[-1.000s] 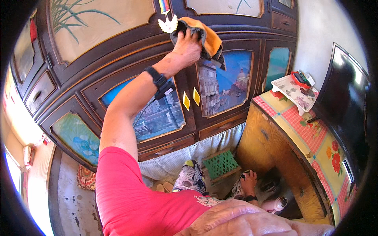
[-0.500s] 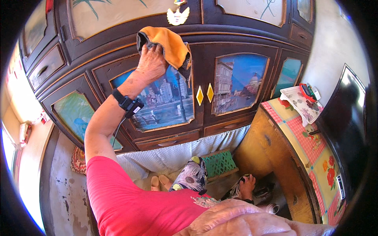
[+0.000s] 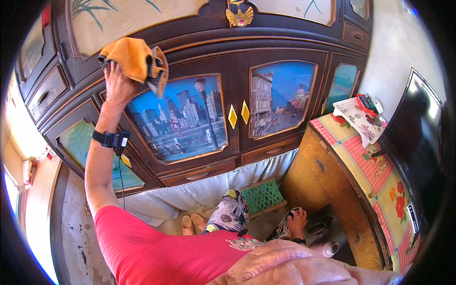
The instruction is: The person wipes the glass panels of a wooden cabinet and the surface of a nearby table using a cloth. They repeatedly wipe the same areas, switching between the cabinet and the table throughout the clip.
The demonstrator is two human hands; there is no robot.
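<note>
My left hand [image 3: 118, 86] is closed on an orange and grey cloth [image 3: 127, 58]. The cloth is bunched up against the dark wooden cabinet [image 3: 190, 64], on the ledge above the lower doors. Just below it is a door panel with a city picture [image 3: 178, 118]. A black strap with a small device [image 3: 111, 139] and a thin cable sits on my left wrist. Lower down, my right hand [image 3: 297, 222] rests on my knee in patterned trousers, fingers somewhat apart, with nothing visible in it.
At right a wooden desk [image 3: 327, 175] carries a checked flowered cover, a small white tray-like stand [image 3: 361, 118] and a dark flat screen [image 3: 411, 152]. A green lattice stool [image 3: 263, 199] and tan slippers [image 3: 192, 224] are on the floor. A winged medal [image 3: 239, 18] hangs on the cabinet.
My left hand has moved left along the cabinet ledge with the cloth, uncovering more of the city picture. The hanging medal has turned to its coloured face. My right hand has stayed on the knee.
</note>
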